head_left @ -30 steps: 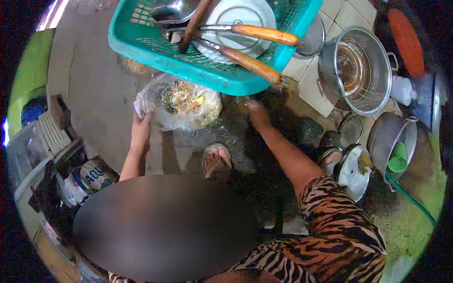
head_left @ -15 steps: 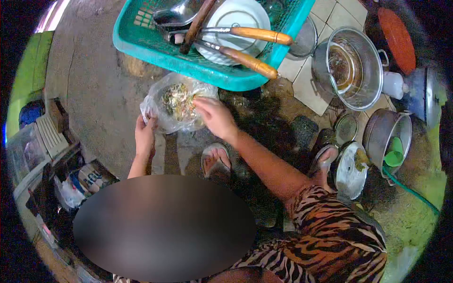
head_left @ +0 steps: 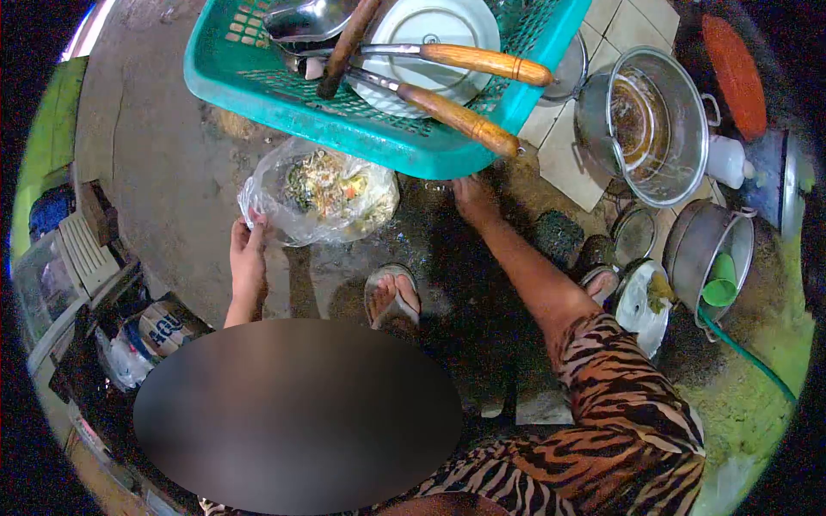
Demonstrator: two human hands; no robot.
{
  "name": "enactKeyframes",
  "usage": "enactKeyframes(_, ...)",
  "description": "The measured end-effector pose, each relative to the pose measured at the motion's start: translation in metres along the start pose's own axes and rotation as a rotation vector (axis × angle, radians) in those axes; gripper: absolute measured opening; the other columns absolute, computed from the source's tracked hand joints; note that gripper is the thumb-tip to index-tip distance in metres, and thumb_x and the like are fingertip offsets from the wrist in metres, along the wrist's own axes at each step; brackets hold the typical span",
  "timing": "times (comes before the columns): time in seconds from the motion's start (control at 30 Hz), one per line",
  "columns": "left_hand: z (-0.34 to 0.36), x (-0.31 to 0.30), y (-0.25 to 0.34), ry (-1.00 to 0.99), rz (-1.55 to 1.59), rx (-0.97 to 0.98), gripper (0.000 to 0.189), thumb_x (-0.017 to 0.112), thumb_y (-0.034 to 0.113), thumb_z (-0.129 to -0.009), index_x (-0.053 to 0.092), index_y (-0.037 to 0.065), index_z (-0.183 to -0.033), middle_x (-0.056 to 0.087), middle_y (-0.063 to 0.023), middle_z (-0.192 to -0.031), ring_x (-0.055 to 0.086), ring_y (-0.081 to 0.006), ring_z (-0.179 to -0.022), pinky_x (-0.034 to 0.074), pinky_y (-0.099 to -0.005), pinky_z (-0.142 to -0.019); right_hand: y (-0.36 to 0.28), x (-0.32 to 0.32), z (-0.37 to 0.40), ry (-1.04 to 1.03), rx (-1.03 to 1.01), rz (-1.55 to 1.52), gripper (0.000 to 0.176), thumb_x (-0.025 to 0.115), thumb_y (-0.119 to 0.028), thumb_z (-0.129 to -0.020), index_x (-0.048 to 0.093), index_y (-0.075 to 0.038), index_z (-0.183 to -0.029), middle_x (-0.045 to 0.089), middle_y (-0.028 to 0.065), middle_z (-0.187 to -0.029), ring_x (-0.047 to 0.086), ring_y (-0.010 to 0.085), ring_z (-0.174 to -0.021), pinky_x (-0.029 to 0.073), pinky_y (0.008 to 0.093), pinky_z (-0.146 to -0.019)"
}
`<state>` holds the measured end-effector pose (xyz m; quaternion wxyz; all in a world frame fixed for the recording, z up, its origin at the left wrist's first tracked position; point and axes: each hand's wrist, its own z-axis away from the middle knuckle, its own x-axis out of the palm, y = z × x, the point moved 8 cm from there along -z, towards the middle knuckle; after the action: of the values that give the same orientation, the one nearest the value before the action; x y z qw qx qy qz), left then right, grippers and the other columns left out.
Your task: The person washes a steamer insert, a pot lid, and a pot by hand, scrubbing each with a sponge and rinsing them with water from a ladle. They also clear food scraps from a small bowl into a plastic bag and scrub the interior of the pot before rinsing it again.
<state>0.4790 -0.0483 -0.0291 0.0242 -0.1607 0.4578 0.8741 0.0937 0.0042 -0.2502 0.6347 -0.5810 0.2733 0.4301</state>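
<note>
A clear plastic bag [head_left: 280,202] sits open on the floor, with mixed food scraps [head_left: 331,191] in white, green and orange showing inside. At its left edge my left hand [head_left: 248,241] pinches the plastic. My right hand [head_left: 475,202] reaches under the front rim of the teal plastic basket [head_left: 335,142], to the right of the bag. The basket hides its fingertips, so what they touch does not show. Inside the basket lie an upturned white plate [head_left: 430,21], wooden-handled utensils [head_left: 460,112] and a metal ladle [head_left: 310,21].
To the right, a large metal pot [head_left: 615,129] leans on the tiles. Below it are another pot [head_left: 684,249] holding a green cup [head_left: 721,279], a metal lid [head_left: 641,301] with a yellowish lump, and a green hose [head_left: 748,353]. A cardboard box [head_left: 168,327] stands at left.
My right hand has left the bag's contents and moved right, under the basket's rim. My left hand keeps hold of the bag's edge. The view has shifted slightly.
</note>
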Motion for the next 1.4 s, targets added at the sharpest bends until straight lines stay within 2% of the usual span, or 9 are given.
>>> enactKeyframes(0.23,0.0,-0.004,0.002,0.031,-0.086,-0.053,0.026,0.057,0.023,-0.087,0.053,0.006,-0.106,0.057,-0.0015,-0.099,0.052,-0.0119,-0.093,0.038,-0.0283,-0.085,-0.037,-0.029,-0.041,0.245,0.02,-0.179,0.038,0.044,-0.025,-0.089,0.048,0.0,-0.116,0.048,0.0205,-0.122,0.043,0.0359,-0.115,0.034,0.0447,-0.098)
enactKeyframes(0.4,-0.008,0.001,-0.002,0.04,0.021,-0.049,0.027,0.058,0.023,-0.087,0.053,0.006,-0.107,0.056,-0.0011,-0.1,0.052,-0.0127,-0.093,0.038,-0.0276,-0.084,0.009,-0.006,-0.023,0.409,0.42,-0.853,0.044,0.056,-0.021,-0.077,0.048,-0.006,-0.118,0.054,0.0196,-0.109,0.051,0.0316,-0.103,0.041,0.041,-0.092)
enactKeyframes(0.53,-0.003,0.007,0.005,0.026,0.005,-0.03,0.027,0.059,0.025,-0.087,0.053,0.007,-0.106,0.057,-0.0001,-0.097,0.052,-0.0116,-0.089,0.039,-0.0271,-0.08,-0.002,0.03,-0.016,0.501,0.173,-0.316,0.047,0.045,-0.028,-0.09,0.04,0.001,-0.126,0.04,0.023,-0.13,0.039,0.0367,-0.12,0.032,0.0426,-0.102)
enactKeyframes(0.73,-0.007,0.002,-0.003,0.036,0.085,-0.082,0.024,0.057,0.022,-0.087,0.054,0.008,-0.107,0.056,-0.0002,-0.095,0.051,-0.0108,-0.086,0.039,-0.0268,-0.079,-0.015,0.0,0.006,0.164,0.163,-0.307,0.039,0.043,-0.018,-0.088,0.044,0.002,-0.121,0.042,0.0259,-0.126,0.041,0.0408,-0.116,0.033,0.0467,-0.099)
enactKeyframes(0.83,0.004,0.014,0.005,0.041,0.08,-0.032,0.02,0.057,0.023,-0.088,0.054,0.011,-0.102,0.056,0.0017,-0.088,0.05,-0.0087,-0.084,0.039,-0.0264,-0.077,-0.041,0.022,-0.017,-0.308,-0.081,-0.178,0.031,0.044,-0.012,-0.085,0.049,0.003,-0.111,0.049,0.024,-0.117,0.044,0.0396,-0.112,0.034,0.0466,-0.097)
enactKeyframes(1.0,-0.005,0.004,0.006,0.039,0.051,-0.02,0.021,0.058,0.026,-0.087,0.053,0.01,-0.101,0.055,0.0019,-0.089,0.05,-0.0082,-0.083,0.04,-0.0265,-0.075,-0.052,-0.011,0.001,0.062,-0.228,-0.172,0.016,0.044,-0.008,-0.081,0.055,0.0,-0.089,0.055,0.0197,-0.095,0.052,0.0363,-0.096,0.04,0.045,-0.086)
enactKeyframes(1.13,-0.003,0.004,0.002,0.054,0.016,-0.041,0.025,0.06,0.026,-0.086,0.053,0.009,-0.102,0.055,0.0012,-0.09,0.05,-0.0091,-0.083,0.04,-0.0262,-0.075,-0.015,0.009,0.011,-0.097,-0.011,0.063,0.016,0.043,-0.008,-0.081,0.055,-0.002,-0.088,0.054,0.0162,-0.087,0.054,0.032,-0.089,0.041,0.043,-0.082)
enactKeyframes(1.23,0.0,0.007,-0.005,0.063,0.021,-0.053,0.025,0.06,0.025,-0.086,0.053,0.008,-0.102,0.055,0.0006,-0.09,0.051,-0.01,-0.085,0.04,-0.026,-0.077,-0.027,0.026,0.004,-0.167,-0.275,-0.422,0.016,0.043,-0.009,-0.081,0.055,-0.003,-0.09,0.053,0.0138,-0.08,0.055,0.0292,-0.084,0.043,0.042,-0.078)
enactKeyframes(1.4,-0.002,0.005,0.009,0.067,0.05,-0.021,0.023,0.059,0.022,-0.086,0.052,0.007,-0.102,0.055,-0.0003,-0.091,0.052,-0.0114,-0.088,0.04,-0.0262,-0.079,-0.053,-0.086,-0.002,-0.05,0.073,-0.248,0.019,0.042,-0.011,-0.084,0.059,-0.004,-0.082,0.057,0.0161,-0.082,0.056,0.0341,-0.082,0.044,0.0451,-0.073)
